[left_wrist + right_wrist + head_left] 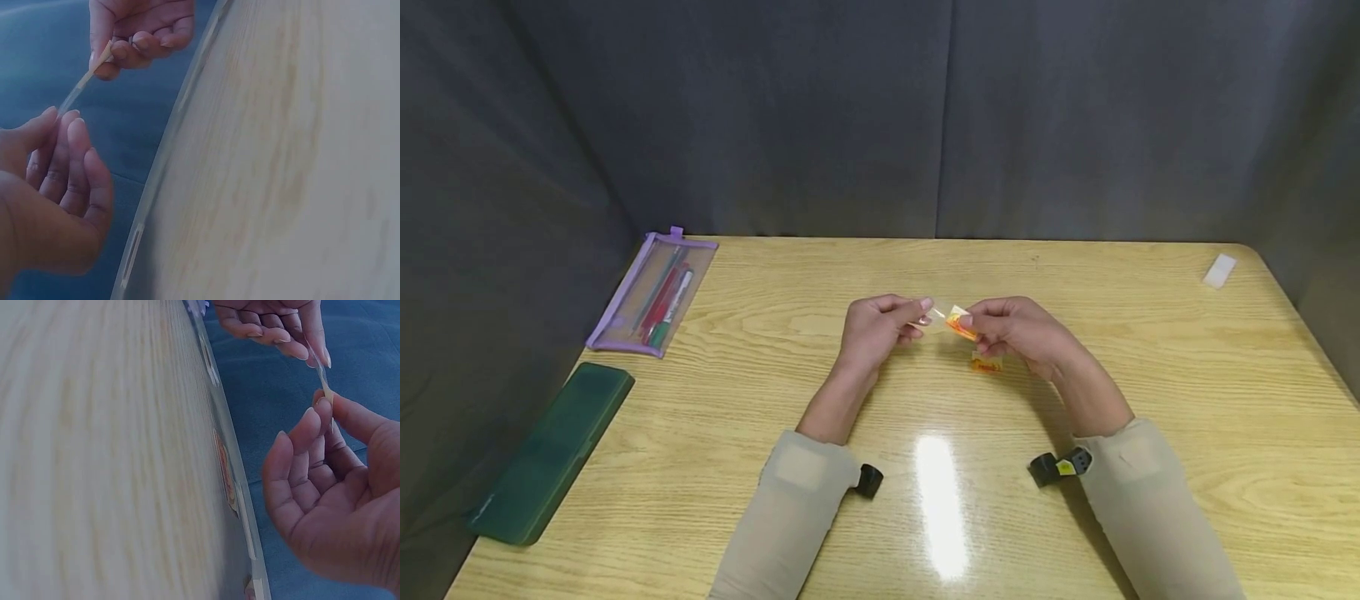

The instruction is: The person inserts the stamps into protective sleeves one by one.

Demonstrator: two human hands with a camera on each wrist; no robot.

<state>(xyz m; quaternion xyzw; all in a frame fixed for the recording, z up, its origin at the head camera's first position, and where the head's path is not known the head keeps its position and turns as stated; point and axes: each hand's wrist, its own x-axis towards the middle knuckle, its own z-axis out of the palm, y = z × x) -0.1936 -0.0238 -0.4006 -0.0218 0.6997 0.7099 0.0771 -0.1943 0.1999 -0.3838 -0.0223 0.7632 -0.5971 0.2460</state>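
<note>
Between my two hands, above the middle of the table, is a small flat orange-and-white wrapper point(961, 323) with a clear plastic film point(937, 313) at its left end. My left hand point(880, 325) pinches the film between thumb and fingertips. The orange end is pinched by my right hand point(1018, 329). Seen edge-on in the right wrist view, the film point(322, 372) runs thin and straight from one hand to the other. Below the right hand, an orange piece with red print point(987, 362) lies on the table, partly hidden by the fingers.
A purple-edged mesh pouch point(625, 312) with several pens lies at the far left. Nearer me is a dark green case point(553, 458) along the left edge. At the back right corner rests a small white block point(1220, 271). Dark curtains point(820, 117) enclose the wooden table point(700, 467).
</note>
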